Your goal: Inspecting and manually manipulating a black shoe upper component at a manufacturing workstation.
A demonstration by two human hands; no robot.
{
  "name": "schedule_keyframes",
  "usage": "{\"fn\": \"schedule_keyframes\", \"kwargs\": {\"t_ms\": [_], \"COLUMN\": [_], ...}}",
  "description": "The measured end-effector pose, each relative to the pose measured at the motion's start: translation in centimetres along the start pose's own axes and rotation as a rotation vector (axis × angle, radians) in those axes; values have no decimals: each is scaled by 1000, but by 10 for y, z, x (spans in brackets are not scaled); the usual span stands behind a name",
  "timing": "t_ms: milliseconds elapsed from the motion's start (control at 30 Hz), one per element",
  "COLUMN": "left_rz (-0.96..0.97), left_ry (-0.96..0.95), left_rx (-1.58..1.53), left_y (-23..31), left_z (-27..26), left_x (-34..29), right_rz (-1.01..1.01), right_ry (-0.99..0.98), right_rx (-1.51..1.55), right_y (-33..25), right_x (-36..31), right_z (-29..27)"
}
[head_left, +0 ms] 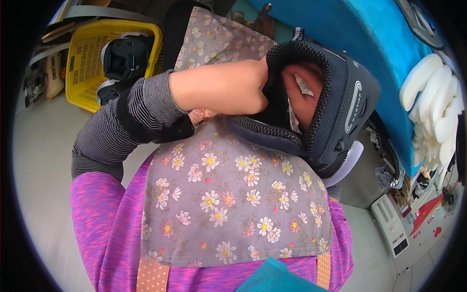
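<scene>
A dark grey-blue skate boot [352, 80] with a white outlined stripe, a padded stitched collar and a pale lavender strap [346, 163] rests tilted over my lap, its opening turned up toward me. My left hand [253, 90] comes in from the left and bends at the wrist into the opening. Curled fingers show inside, around part of the boot, with something pale between them. My right hand is hidden by the boot; only a grey cuff below it hints at that arm. Under the boot lies my grey floral apron [228, 194].
At the upper left stands a yellow plastic basket [80, 68] holding black boots [125, 58]. Across the upper right runs a blue-covered surface [360, 29]. White foam-like pieces [433, 97] hang at the right, above a white boxy unit [391, 224].
</scene>
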State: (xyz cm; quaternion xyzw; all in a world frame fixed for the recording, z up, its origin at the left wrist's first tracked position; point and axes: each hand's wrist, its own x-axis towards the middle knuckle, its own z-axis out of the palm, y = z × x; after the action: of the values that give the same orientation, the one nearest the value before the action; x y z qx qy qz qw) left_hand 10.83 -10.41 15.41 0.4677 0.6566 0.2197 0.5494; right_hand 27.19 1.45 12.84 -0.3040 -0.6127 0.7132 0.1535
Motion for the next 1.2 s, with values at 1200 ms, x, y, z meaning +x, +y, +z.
{"fn": "schedule_keyframes", "kwargs": {"t_ms": [1200], "left_rz": [116], "left_ry": [36], "left_rx": [-137], "left_y": [-5], "left_z": [2], "left_x": [1], "right_rz": [-646], "right_ry": [-280], "right_rx": [-907], "right_y": [-8], "right_x": [13], "right_z": [0]}}
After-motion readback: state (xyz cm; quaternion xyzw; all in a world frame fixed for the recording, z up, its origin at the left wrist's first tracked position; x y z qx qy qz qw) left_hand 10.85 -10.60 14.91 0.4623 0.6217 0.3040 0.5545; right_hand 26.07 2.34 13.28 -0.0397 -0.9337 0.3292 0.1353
